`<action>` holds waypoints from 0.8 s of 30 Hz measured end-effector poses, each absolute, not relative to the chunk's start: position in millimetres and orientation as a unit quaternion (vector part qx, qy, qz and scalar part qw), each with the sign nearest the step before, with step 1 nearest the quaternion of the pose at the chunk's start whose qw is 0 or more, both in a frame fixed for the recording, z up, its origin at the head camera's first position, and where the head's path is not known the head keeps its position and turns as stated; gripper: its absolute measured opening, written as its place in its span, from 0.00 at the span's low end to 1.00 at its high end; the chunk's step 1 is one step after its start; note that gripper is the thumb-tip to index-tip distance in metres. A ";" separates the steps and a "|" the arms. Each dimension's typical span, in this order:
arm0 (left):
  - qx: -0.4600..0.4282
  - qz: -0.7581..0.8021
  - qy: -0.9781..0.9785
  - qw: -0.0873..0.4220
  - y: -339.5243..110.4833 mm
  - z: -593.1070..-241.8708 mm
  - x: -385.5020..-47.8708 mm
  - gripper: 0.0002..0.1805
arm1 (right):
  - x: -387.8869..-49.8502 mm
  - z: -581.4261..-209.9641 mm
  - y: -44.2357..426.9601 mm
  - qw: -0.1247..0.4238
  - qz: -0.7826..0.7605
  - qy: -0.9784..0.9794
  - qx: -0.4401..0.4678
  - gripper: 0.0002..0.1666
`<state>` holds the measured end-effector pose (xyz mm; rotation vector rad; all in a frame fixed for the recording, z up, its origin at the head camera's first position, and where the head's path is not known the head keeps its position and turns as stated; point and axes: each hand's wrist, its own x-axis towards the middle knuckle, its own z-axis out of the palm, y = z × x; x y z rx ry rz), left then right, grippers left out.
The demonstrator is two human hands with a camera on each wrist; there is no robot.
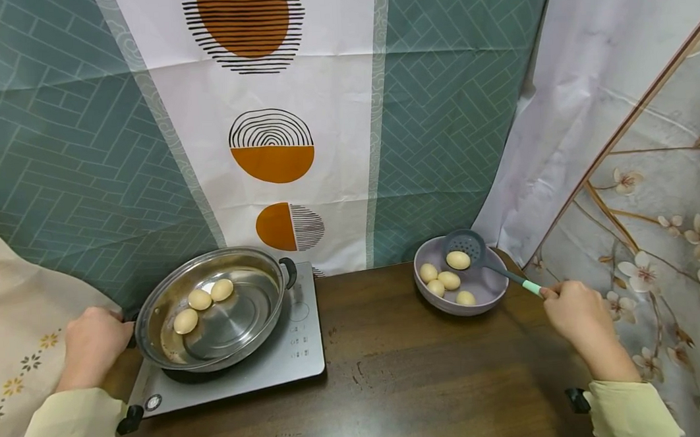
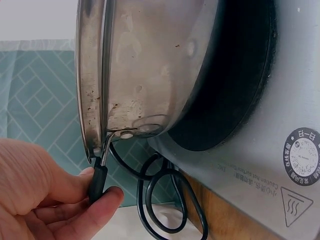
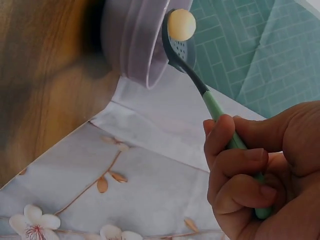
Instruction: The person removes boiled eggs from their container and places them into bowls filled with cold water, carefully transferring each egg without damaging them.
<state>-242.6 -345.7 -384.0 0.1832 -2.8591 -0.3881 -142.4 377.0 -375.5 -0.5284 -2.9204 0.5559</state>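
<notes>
The left hand [image 1: 95,344] pinches the black side handle [image 2: 98,182] of a steel pan [image 1: 238,356], which sits tilted on an induction cooker [image 1: 302,353]. Inside the pan lie three pale, egg-like balls [image 1: 186,321]. My right hand [image 1: 581,315] grips the green handle [image 3: 214,106] of a dark slotted ladle [image 1: 465,240], fingers curled round it. One ball [image 3: 181,25] rests in the ladle, at the rim of a purple-grey bowl [image 1: 491,303]. Several more balls [image 1: 448,280] lie in the bowl.
A wooden table [image 1: 394,374] lies under everything. Behind it hangs a green and white patterned cloth [image 1: 429,142]; a flowered cloth [image 1: 671,228] covers the right side. A black cable [image 2: 145,200] is coiled beside the cooker, below the pan handle.
</notes>
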 end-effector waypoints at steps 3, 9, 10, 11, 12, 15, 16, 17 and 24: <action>0.067 -0.136 -0.980 0.127 -345.7 -384.7 -242.8 0.21 | -142.8 -377.4 375.6 0.071 0.171 -0.969 -0.166 0.19; 0.073 -0.140 -0.980 0.120 -344.4 -383.7 -241.5 0.22 | -142.3 -381.6 373.6 0.081 0.155 -0.973 -0.151 0.17; 0.074 -0.141 -0.980 0.119 -344.7 -383.4 -241.1 0.22 | -142.5 -381.9 373.4 0.082 0.153 -0.974 -0.149 0.17; 0.074 -0.140 -0.980 0.120 -344.8 -383.4 -240.7 0.22 | -142.6 -382.3 373.2 0.082 0.152 -0.974 -0.147 0.17; 0.073 -0.139 -0.980 0.120 -345.3 -383.2 -240.5 0.22 | -142.6 -382.6 373.2 0.081 0.150 -0.975 -0.145 0.18; 0.072 -0.130 -0.982 0.119 -345.7 -383.8 -240.4 0.22 | -141.8 -383.1 372.4 0.079 0.146 -0.976 -0.139 0.18; 0.073 -0.130 -0.982 0.118 -345.6 -384.2 -240.6 0.22 | -141.4 -383.3 372.4 0.078 0.144 -0.977 -0.137 0.18; 0.075 -0.129 -0.982 0.116 -345.5 -384.7 -241.0 0.22 | -141.0 -383.6 372.4 0.078 0.143 -0.977 -0.135 0.18; 0.098 -0.149 -0.978 0.108 -343.8 -385.9 -243.0 0.21 | -142.6 -386.2 370.7 0.117 0.124 -0.978 -0.119 0.14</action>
